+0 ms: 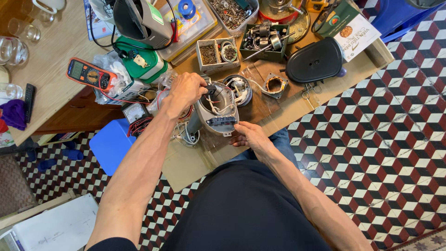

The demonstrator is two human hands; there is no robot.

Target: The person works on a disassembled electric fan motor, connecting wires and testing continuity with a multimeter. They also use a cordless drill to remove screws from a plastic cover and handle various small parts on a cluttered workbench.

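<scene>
- While the grey appliance housing (217, 109) lies open-side up on the counter (278, 111), both hands work on it; every place below is told from this housing.
- Left hand (185, 93): at the housing's upper left rim, fingers pinched together on a small black part (212, 89) joined to the white wires inside, seemingly lifting it clear of the cavity.
- Right hand (249, 135): at the lower right edge, fingers spread and pressed against the shell, apparently to steady it; it grips nothing.
- Just above and right of the housing sit a round motor piece (238, 89) and a copper-wound coil (274, 84), kept near.
- Farther right lies a black oval cover (314, 60).
- Well to the left rests an orange multimeter (89, 73); a blue stool (111, 145) stands lower left.
- Above, trays of small parts (217, 53) line the counter's far side.
</scene>
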